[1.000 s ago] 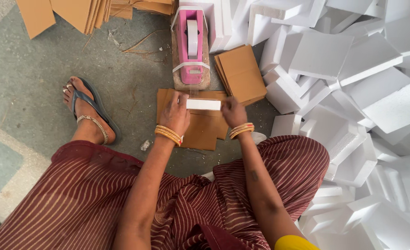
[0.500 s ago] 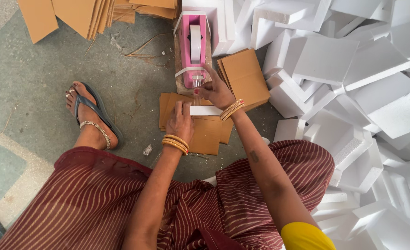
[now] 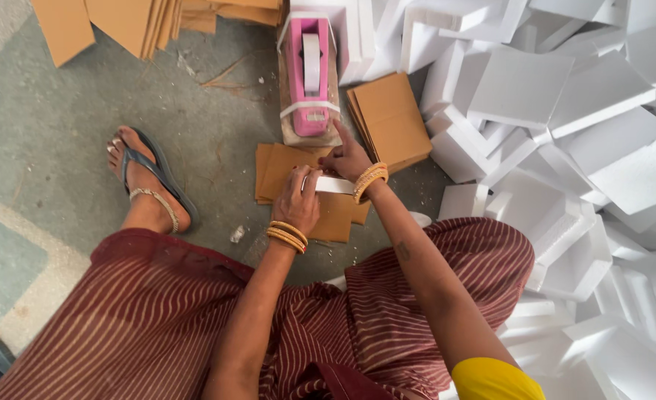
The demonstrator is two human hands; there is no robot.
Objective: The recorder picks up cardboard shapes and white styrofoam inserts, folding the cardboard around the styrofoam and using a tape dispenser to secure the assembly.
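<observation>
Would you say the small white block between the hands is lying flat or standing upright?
Lying flat: the white block rests lengthwise on the brown cardboard sheets, with the left hand and right hand on it.

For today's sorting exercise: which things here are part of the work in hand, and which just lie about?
In use:
left hand
right hand
white block
cardboard sheets beneath it
pink tape dispenser

Lying about:
foam pile
cardboard stack
far cardboard pile
sandal
</observation>
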